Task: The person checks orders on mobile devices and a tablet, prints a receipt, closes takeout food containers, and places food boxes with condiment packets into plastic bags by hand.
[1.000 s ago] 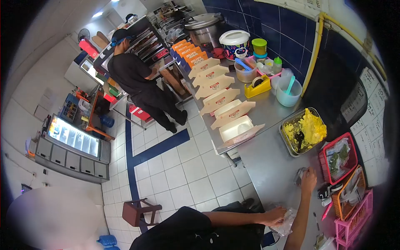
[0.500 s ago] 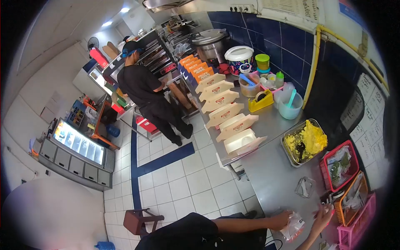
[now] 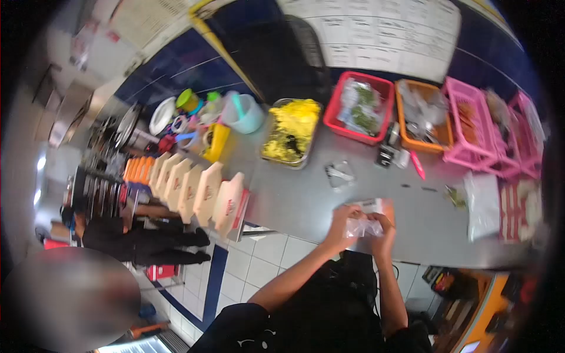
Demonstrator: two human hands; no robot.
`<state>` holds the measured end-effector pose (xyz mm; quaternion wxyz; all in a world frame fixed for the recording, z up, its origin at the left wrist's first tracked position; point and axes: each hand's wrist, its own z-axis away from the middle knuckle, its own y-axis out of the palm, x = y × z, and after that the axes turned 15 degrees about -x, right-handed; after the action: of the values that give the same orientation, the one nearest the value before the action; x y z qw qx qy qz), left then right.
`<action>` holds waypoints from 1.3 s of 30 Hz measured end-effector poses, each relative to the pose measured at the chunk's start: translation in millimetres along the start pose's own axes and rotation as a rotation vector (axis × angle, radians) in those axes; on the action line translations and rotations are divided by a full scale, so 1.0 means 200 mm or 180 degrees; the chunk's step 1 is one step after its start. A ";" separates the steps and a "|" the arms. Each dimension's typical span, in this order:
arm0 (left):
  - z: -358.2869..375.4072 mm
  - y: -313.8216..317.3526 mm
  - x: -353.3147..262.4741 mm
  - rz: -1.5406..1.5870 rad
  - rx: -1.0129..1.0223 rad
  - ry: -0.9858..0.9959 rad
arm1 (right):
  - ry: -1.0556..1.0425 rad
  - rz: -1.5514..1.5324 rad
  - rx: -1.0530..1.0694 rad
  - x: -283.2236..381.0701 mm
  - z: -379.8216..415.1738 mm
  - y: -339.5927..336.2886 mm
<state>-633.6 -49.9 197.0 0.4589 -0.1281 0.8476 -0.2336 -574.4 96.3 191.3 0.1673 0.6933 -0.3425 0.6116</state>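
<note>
A clear plastic packet (image 3: 363, 228) with a white and orange printed part is held between my two hands over the front edge of the steel counter. My left hand (image 3: 341, 226) grips its left side, with the fingers curled inward. On the other side my right hand (image 3: 384, 231) pinches the plastic near the middle. The fingertips of both hands almost meet at the packet's top. Beyond them on the counter lies a small clear plastic container (image 3: 340, 175). A pink marker (image 3: 417, 165) rests to its right.
A metal tray of yellow rice (image 3: 289, 132) with a dark spoon stands behind. Red (image 3: 360, 138), orange (image 3: 426, 144) and pink baskets (image 3: 471, 154) line the wall. Several open cartons (image 3: 203, 191) stand at left. A person in black (image 3: 112, 238) is farther left. A white plastic bag (image 3: 482, 206) lies right.
My view has turned right toward the counter. My right hand has come from beside the baskets to the packet, which both hands now hold.
</note>
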 end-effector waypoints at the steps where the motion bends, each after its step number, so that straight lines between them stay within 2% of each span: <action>1: -0.03 -0.02 -0.04 -0.0203 -0.0121 0.0050 | -0.0307 -0.0031 -0.0035 -0.05 0.00 0.01; 2: -0.05 -0.04 -0.09 -0.0406 -0.0242 0.0092 | -0.0296 -0.0012 -0.0174 -0.08 -0.01 0.00; 4: -0.09 -0.05 -0.11 -0.0536 -0.0173 0.0297 | 0.0071 0.0104 0.0367 -0.10 -0.02 -0.03; 6: -0.09 -0.06 -0.05 -0.0119 0.0501 0.0315 | 0.0055 0.0259 0.0466 -0.06 -0.03 -0.09; 7: -0.10 -0.06 -0.06 -0.0106 0.0544 0.0362 | 0.0000 0.0401 0.0635 -0.03 -0.03 -0.11; 9: -0.12 -0.07 -0.09 -0.0539 0.0809 0.0490 | 0.0260 0.0058 0.0523 -0.06 -0.02 -0.11; 11: -0.14 -0.08 -0.12 -0.0551 0.0864 0.0424 | -0.0122 -0.0280 0.0401 -0.05 -0.02 -0.11; 14: -0.14 -0.07 -0.12 -0.0584 0.1007 0.0409 | 0.0327 -0.0246 0.0348 0.00 -0.02 -0.13; 16: -0.16 -0.08 -0.13 -0.0597 0.1141 0.0509 | 0.0280 -0.0148 0.0423 -0.01 -0.03 -0.13; 19: -0.13 -0.09 -0.16 -0.0777 0.1131 0.0385 | 0.0212 0.0024 0.0521 -0.03 -0.04 -0.14; 21: -0.12 -0.08 -0.16 -0.0866 0.0889 0.0348 | 0.0012 -0.0097 0.0660 -0.02 -0.07 -0.14; 22: -0.13 -0.07 -0.17 -0.0610 0.0853 0.0159 | 0.0035 -0.0066 0.0641 -0.01 -0.08 -0.15; 27: -0.14 -0.06 -0.19 -0.0615 0.0787 0.0151 | -0.0074 0.0067 0.0850 -0.01 -0.07 -0.14; 30: -0.17 -0.07 -0.24 -0.0723 0.0819 0.0273 | -0.0408 0.0457 0.0674 -0.05 -0.05 -0.12; 32: -0.19 -0.07 -0.25 -0.0784 0.0826 0.0314 | -0.1013 0.0565 0.0317 -0.08 -0.03 -0.10; 36: -0.19 -0.05 -0.24 -0.0702 0.0835 0.0214 | -0.0860 0.0974 0.0645 -0.08 -0.02 -0.09; 39: -0.18 -0.04 -0.20 -0.0832 0.0915 0.0112 | -0.0829 0.0545 0.0352 -0.09 -0.01 -0.06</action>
<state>-641.6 -30.8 246.0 0.4234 -0.1662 0.7895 -0.4121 -568.0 111.5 177.3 0.0303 0.7431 -0.3849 0.5465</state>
